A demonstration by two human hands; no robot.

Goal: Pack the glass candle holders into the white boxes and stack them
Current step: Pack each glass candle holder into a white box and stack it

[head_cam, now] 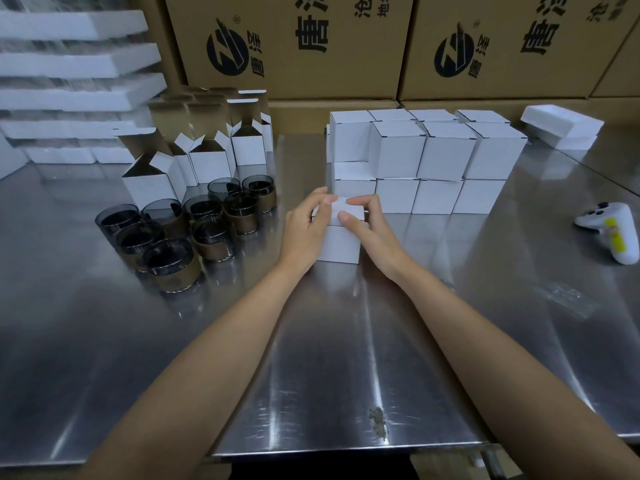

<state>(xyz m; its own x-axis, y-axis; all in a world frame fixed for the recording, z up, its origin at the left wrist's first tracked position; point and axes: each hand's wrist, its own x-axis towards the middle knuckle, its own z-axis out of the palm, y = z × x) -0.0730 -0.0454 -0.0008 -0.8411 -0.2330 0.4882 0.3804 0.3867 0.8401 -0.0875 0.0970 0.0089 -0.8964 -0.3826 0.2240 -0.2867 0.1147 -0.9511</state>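
Two grips on one white box (337, 245), centre of frame, standing upright on the desk (346, 341). Left grip (303, 230) wraps the box's top-left edge w/ fingers curled over it. Right grip (369, 223) pinches the lid flap, thumb & forefinger on top. Prob. you're closing the lid, but that's my read only.

Key relation: the stack of shut boxes (443, 157) lies just behind & to the right in frame, and its nearest column is close to your fingertips. So the right grip is nearer for the lift. The box is near-cubic w/ no real long axis.

Glass candle holders (207, 233) sit clustered left of centre, w/ open boxes (207, 161) behind them, both on the left grip's side.

Hidden: the box's inside, so can't tell if a holder is in there. Your fingers cover the flap tuck. The stack's rear rows are partly blocked by the front ones.
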